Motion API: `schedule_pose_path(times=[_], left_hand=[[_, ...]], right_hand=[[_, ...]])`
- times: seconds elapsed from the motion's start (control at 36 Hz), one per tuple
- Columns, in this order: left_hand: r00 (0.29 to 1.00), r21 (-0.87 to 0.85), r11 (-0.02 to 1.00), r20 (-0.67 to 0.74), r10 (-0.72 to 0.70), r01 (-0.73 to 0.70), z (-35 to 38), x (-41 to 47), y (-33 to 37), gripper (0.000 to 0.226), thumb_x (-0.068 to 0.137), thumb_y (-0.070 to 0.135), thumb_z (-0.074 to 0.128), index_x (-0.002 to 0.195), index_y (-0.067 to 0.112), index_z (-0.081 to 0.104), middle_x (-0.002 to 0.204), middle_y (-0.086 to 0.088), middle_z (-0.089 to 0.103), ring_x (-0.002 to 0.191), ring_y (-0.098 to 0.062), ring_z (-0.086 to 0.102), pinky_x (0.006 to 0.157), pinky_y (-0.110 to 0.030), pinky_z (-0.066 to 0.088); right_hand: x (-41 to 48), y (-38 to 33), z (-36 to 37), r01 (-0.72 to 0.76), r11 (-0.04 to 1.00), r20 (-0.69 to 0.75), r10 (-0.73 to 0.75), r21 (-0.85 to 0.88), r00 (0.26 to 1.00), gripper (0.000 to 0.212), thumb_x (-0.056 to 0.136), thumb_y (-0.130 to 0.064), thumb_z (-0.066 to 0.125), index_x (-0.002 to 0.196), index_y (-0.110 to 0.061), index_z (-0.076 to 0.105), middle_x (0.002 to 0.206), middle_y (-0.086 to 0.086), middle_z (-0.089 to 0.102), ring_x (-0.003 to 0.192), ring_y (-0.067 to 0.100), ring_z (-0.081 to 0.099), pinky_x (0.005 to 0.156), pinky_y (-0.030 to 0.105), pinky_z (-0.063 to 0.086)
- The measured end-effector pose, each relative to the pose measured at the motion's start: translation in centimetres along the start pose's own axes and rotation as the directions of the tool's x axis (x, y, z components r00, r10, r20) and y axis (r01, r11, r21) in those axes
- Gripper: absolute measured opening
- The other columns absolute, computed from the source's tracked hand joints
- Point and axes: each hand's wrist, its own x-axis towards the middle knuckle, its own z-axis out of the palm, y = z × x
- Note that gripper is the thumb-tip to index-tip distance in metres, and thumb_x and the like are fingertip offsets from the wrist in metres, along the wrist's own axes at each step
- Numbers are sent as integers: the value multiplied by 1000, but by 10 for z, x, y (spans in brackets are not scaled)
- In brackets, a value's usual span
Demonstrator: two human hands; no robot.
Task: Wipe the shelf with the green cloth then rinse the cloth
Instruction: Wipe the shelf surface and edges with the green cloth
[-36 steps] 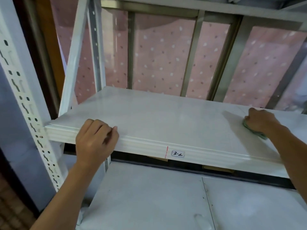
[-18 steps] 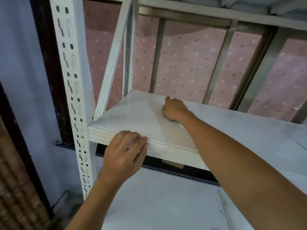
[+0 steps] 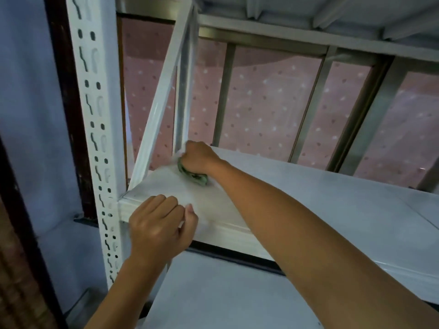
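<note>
Green cloth (image 3: 193, 176) sits bunched in your right hand (image 3: 200, 157) on the shelf (image 3: 320, 198). Your left hand (image 3: 159, 226) grips its front edge.

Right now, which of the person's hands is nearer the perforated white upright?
Left. The left hand holds the shelf edge beside the upright; the right hand grips the green cloth farther back.

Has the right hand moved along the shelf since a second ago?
Yes. Judged against the shelf, the right hand with the cloth has swept leftward, from the shelf's right part to its back left corner beside the rear post.
</note>
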Motion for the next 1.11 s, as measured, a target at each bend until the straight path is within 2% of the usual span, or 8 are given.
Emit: schedule_pose_path(times=[0.17, 0.33, 0.47, 0.53, 0.61, 0.75, 0.97, 1.11], left_hand=[[999, 32, 999, -36, -1, 2, 6, 4, -3, 47, 85, -4, 65, 44, 7, 45, 44, -7, 42, 39, -23, 32, 38, -35, 30], [999, 75, 997, -49, -12, 15, 12, 4, -2, 46, 83, -6, 68, 44, 6, 47, 44, -8, 44, 38, -24, 33, 37, -35, 31], [1000, 140, 990, 5, 20, -20, 19, 12, 3, 45, 84, 0, 70, 46, 8, 48, 45, -7, 46, 41, -23, 35, 40, -33, 31], [999, 141, 989, 35, 40, -44, 22, 14, 4, 46, 84, 2, 70, 46, 10, 46, 45, -6, 44, 41, -22, 34, 39, -33, 32], [997, 126, 990, 52, 53, -60, 25, 17, 6, 48, 86, 1, 68, 45, 11, 44, 43, -5, 41, 40, -21, 32, 39, -31, 29], [995, 129, 988, 56, 77, -83, 24, 17, 5, 50, 85, -1, 67, 44, 11, 40, 42, -5, 38, 38, -21, 30, 39, -30, 26], [978, 141, 980, 175, 117, -142, 30, 19, 8, 52, 89, 6, 66, 42, 12, 43, 40, -5, 40, 34, -22, 33, 39, -27, 27], [945, -22, 985, 279, 169, -170, 49, 34, 46, 48, 92, 13, 63, 47, 13, 44, 45, -4, 42, 40, -23, 37, 40, -31, 35]], right_hand=[[-50, 173, -68, -376, 914, -213, 342, -150, 915, 38, 100, -28, 47, 128, -1, 48, 122, 24, 58, 105, 39, 58, 75, 33, 43], [-162, 325, -117, -707, 673, -398, 600, -217, 694, 30, 98, -28, 51, 115, -3, 51, 114, 27, 60, 98, 41, 59, 77, 41, 45], [-220, 400, -144, -850, 496, -420, 743, -177, 521, 37, 90, -42, 55, 99, -6, 49, 107, 27, 60, 92, 41, 58, 75, 42, 48], [-224, 484, -148, -884, 453, -443, 772, -119, 455, 46, 79, -52, 55, 93, -8, 52, 92, 21, 60, 83, 41, 60, 75, 48, 54], [-225, 539, -147, -871, 469, -426, 765, -146, 483, 63, 64, -61, 53, 96, -7, 56, 90, 20, 59, 81, 41, 60, 76, 52, 56], [-225, 407, -144, -870, 445, -464, 738, -213, 491, 37, 93, -31, 55, 117, -4, 50, 121, 32, 55, 104, 47, 56, 85, 47, 52], [-202, 382, -132, -779, 573, -405, 668, -255, 624, 45, 99, -31, 49, 135, -4, 46, 131, 28, 53, 117, 45, 51, 92, 45, 45], [-205, 384, -133, -757, 613, -386, 658, -225, 647, 45, 100, -31, 47, 136, -3, 46, 132, 28, 53, 118, 44, 52, 95, 44, 45]])
